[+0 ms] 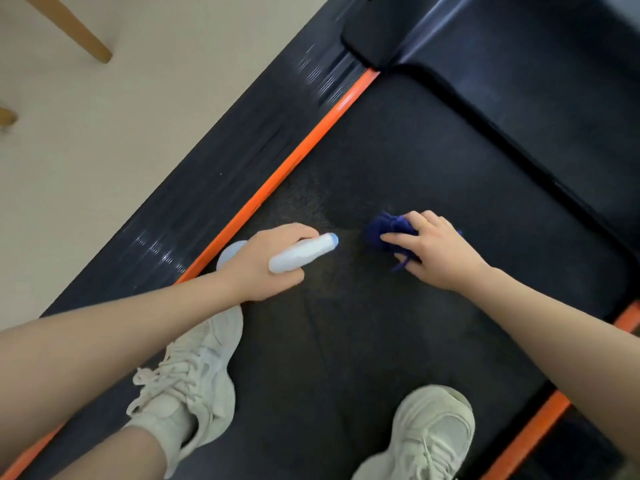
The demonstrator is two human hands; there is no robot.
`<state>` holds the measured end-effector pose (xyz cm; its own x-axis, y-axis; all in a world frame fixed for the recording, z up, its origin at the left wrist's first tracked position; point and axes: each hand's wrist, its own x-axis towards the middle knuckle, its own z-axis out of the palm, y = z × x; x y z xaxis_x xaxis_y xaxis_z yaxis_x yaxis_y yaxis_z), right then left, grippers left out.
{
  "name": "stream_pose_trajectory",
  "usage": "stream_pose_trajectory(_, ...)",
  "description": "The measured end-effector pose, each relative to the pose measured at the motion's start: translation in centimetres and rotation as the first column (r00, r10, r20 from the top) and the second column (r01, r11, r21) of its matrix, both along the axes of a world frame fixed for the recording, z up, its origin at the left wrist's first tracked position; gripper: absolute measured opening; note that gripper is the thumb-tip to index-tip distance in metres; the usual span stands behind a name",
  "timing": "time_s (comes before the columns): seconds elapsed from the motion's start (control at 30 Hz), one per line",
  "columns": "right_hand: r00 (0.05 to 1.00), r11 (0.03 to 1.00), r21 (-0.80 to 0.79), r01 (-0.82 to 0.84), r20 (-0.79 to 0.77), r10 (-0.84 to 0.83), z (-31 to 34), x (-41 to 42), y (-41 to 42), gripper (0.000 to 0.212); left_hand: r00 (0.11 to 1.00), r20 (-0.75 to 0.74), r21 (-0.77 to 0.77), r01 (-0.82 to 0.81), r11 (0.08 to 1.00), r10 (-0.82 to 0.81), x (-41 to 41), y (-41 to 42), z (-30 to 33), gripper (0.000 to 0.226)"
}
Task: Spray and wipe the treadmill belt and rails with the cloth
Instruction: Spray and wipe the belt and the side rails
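No readable writing or brand on anything; faint pale marks on the left rail point(221, 188) are motion-blurred, illegible. Spray bottle point(304, 252) carries no label that shows.

Left hand point(266, 261) grips the spray bottle, fingers curled round its neck, nozzle end pointing toward the right hand. Bottle is smooth white plastic, rounded, pale blue tip; its body shows behind the left wrist, over the orange strip point(304, 150). Right hand point(433, 251) presses a bunched dark blue cloth point(384, 230) onto the belt point(398, 150), fingers spread and bent over it, a thin ring on 1 finger. Cloth looks soft, knitted or fleecy, crumpled, a loose strand trailing below the fingers. Whether the thumb pinches it, cannot tell.

Belt is black, matte, finely grained; a greyish speckled patch lies between the 2 hands and ahead of the left one. Rail is dark, ribbed, glossy in spots, outside the left hand beyond the orange strip. A 2nd orange strip point(540, 420) runs behind the right forearm. Smooth black motor cover point(519, 64) sits well ahead of the right hand.

2 off-white mesh sneakers point(194, 368) stand on the belt below the forearms. Open belt lies ahead of both hands. Beige floor point(104, 133) and a wooden leg point(79, 32) lie far beyond the left hand.
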<state>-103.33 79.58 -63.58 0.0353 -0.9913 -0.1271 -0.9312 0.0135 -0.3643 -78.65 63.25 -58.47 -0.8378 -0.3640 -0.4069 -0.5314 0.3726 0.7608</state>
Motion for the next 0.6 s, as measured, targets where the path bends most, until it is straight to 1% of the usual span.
stream_pose_trajectory(0.07, 0.979, 0.980, 0.033, 0.194, 0.048, -0.196, -0.1, 0.0, 0.9, 0.038, 0.988, 0.021, 0.031, -0.155, 0.987, 0.154, -1.0, 0.6, -0.1, 0.040)
stream_pose_trajectory(0.13, 0.933, 0.932, 0.099, 0.349, 0.059, -0.355, 0.0, 0.0, 1.9, 0.038, 0.969, 0.087, 0.050, -0.235, 0.971, 0.230, -1.9, 1.9, -0.3, 0.044)
stream_pose_trajectory(0.23, 0.890, 0.878, 0.183, 0.443, 0.030, -0.455, 0.6, -0.7, 3.7, 0.037, 0.929, 0.221, 0.061, -0.316, 0.947, 0.295, -3.4, 4.8, -0.8, 0.047)
stream_pose_trajectory(0.33, 0.829, 0.811, 0.227, 0.539, 0.029, -0.558, 1.3, -2.0, 5.6, 0.038, 0.913, 0.305, 0.085, -0.309, 0.947, 0.270, -5.4, 7.9, -1.3, 0.039)
stream_pose_trajectory(0.43, 0.788, 0.770, 0.233, 0.594, 0.026, -0.616, 1.7, -2.9, 7.8, 0.039, 0.930, 0.301, 0.098, -0.253, 0.963, 0.213, -7.3, 10.3, -1.8, 0.031)
stream_pose_trajectory(0.53, 0.734, 0.730, 0.166, 0.663, 0.047, -0.678, 2.1, -3.4, 9.8, 0.037, 0.924, 0.314, 0.069, -0.252, 0.965, 0.219, -8.3, 11.3, -2.1, 0.023)
stream_pose_trajectory(0.6, 0.681, 0.685, 0.102, 0.722, 0.071, -0.729, 2.2, -3.4, 10.9, 0.034, 0.923, 0.317, 0.084, -0.255, 0.963, 0.217, -8.5, 11.6, -2.1, 0.015)
